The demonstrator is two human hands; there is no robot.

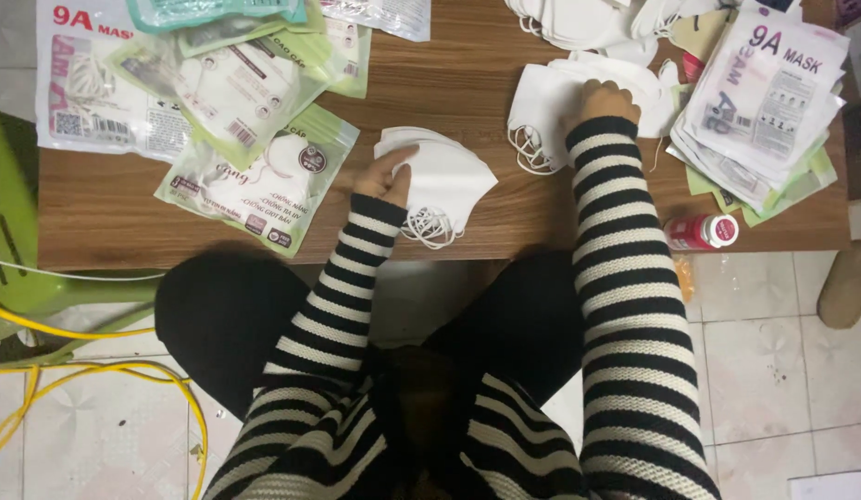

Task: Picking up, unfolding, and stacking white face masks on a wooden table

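Note:
My left hand (386,174) rests on a small stack of folded white face masks (449,176) near the front edge of the brown wooden table (505,65); their ear loops (429,227) hang at the edge. My right hand (605,98) reaches farther back and presses on a larger heap of white masks (546,106), fingers curled into it. Both arms wear black-and-white striped sleeves.
Sealed mask packets with green and white printing (255,139) lie across the table's left. A stack of empty flat pouches (764,102) sits at the right. A small red bottle with a white cap (701,231) lies at the right front edge. More loose masks (579,20) lie at the back. Yellow cables (97,370) cross the tiled floor, left.

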